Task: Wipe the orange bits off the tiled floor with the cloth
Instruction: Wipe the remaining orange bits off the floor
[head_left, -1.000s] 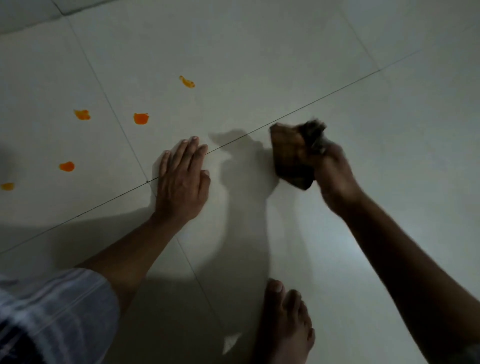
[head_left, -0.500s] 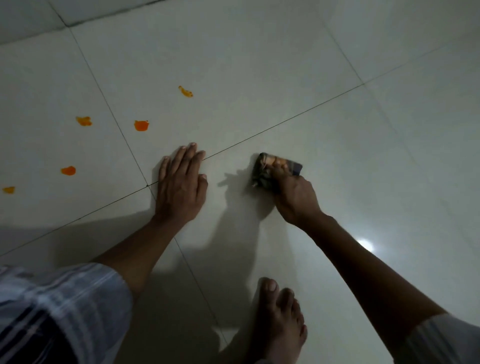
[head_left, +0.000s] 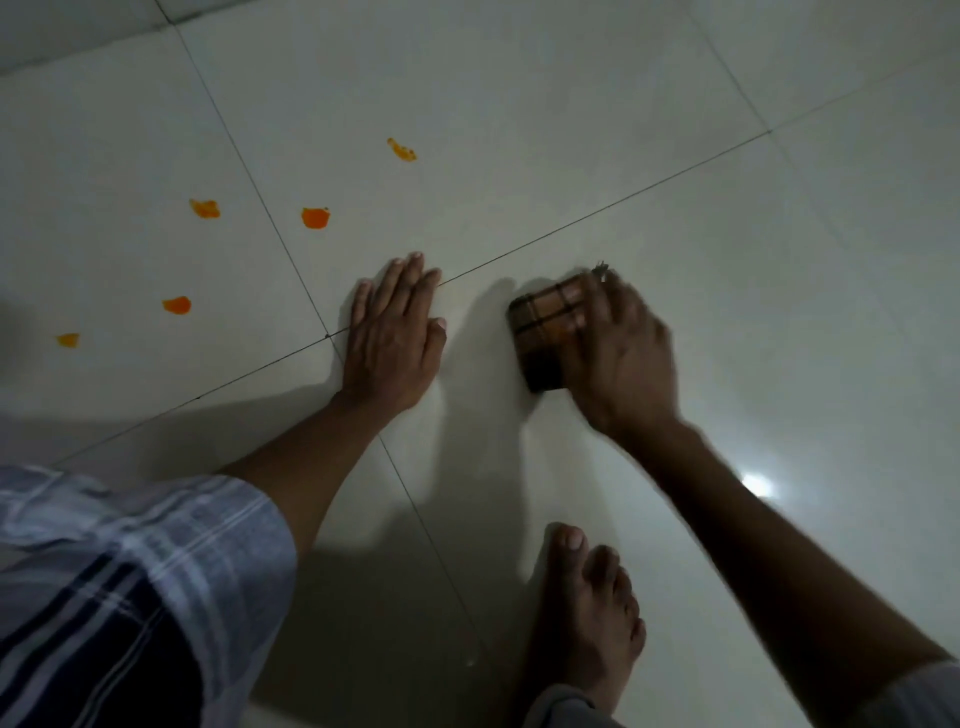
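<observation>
Several orange bits lie on the pale tiled floor (head_left: 519, 104) to the upper left: one (head_left: 315, 217) nearest my left hand, another (head_left: 401, 149) farther back, a third (head_left: 204, 208), one at the left (head_left: 177, 305) and a small one (head_left: 68, 340). My left hand (head_left: 392, 338) rests flat on the floor, fingers together, holding nothing. My right hand (head_left: 621, 353) presses a folded brown checked cloth (head_left: 543, 332) down on the floor, to the right of the left hand and well away from the orange bits.
My bare foot (head_left: 587, 618) stands on the tile below the hands. A striped garment over my knee (head_left: 119, 597) fills the lower left. Dark grout lines cross the floor, and a light glare (head_left: 757, 486) shows at the right.
My right hand brought the cloth down from the air onto the floor and flattened it there. My left hand has stayed planted on the tile.
</observation>
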